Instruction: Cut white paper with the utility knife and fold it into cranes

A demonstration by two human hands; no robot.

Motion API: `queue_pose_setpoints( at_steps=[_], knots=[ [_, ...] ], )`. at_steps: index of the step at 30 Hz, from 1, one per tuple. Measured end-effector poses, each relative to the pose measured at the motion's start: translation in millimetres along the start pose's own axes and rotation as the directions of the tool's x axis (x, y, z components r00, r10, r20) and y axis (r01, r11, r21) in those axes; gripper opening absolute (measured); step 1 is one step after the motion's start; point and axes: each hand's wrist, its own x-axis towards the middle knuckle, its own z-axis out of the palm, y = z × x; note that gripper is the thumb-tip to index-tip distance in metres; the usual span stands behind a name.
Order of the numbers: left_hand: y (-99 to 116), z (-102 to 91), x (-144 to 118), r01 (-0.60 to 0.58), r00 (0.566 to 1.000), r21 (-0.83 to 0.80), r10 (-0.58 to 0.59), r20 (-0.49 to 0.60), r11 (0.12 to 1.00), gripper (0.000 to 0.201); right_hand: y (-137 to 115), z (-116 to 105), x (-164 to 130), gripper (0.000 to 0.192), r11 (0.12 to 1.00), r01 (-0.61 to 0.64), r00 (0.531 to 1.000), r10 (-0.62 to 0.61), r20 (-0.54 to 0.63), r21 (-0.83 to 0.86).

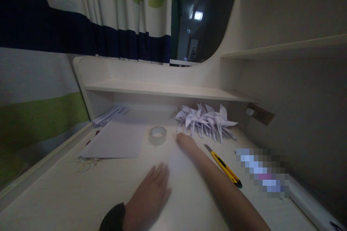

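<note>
- Step in hand, as I read it: flattening or positioning a white sheet of paper (pixel 179 162) on the worktop – a paper-folding job, judging by the folded pieces nearby.
- Left hand (pixel 151 191) lies flat, palm down, fingers spread a little, pressing the sheet's near-left part; dark sleeve cuff (pixel 114 218) at the wrist.
- Right hand (pixel 185 140) reaches fwd along the sheet's far edge, fingers curled under; holds nothing that I can see. Forearm lies across the sheet.
- The sheet itself is hard to pick out: white on a pale top, dim light, edges faint.
- Next move, prob.: a crease or fold, which calls for the left hand to keep the sheet pinned while the right lifts an edge & lines it up square.
- Just left of the right hand: 1 roll of clear adhesive tape (pixel 157 135), lying flat.
- Just right of the forearm: 1 yellow-and-black utility knife (pixel 223 166), blade end pointing away; worth keeping the arm off it.
- Beyond the right hand: a heap of white folded-paper pinwheel shapes (pixel 206 119).
- Far left: a larger pale sheet of paper (pixel 116 139), with narrow white paper strips (pixel 110 115) behind it & thin paper offcuts (pixel 86 164) at its near corner.
- Surface: cream laminate worktop (pixel 67 195) w/ a raised edge, a low cream shelf (pixel 162 88) at the back, more shelving right.
- Room: dim; striped curtain in white, green & navy (pixel 81 14) at left, dark window (pixel 197 18) behind, wall socket (pixel 258 113) at right.
</note>
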Motion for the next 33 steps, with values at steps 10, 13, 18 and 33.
queue_pose_setpoints(
  at_steps=[10,13,18,33],
  knots=[
    [12.1,-47.7,-36.2,-0.066,0.993,0.052,0.070,-0.091,0.996,0.045,-0.6,0.2,-0.6,0.023,0.999,-0.005,1.000,0.005,-0.004,0.053],
    [14.4,-47.3,-42.4,-0.047,0.993,0.039,0.051,-0.102,0.998,0.046,-1.2,-1.6,-2.5,0.022,0.997,-0.016,1.000,0.018,-0.015,0.081],
    [16.2,-41.6,-41.0,-0.050,0.994,0.074,0.057,-0.094,0.996,0.044,-1.0,-13.4,-10.3,0.024,0.988,-0.049,0.997,0.058,-0.055,0.145],
    [11.3,-38.0,3.7,0.037,0.999,-0.288,-0.033,0.019,0.957,0.033,-26.1,-15.9,-111.1,0.042,0.970,0.054,0.997,-0.039,-0.068,0.236]
  ],
)
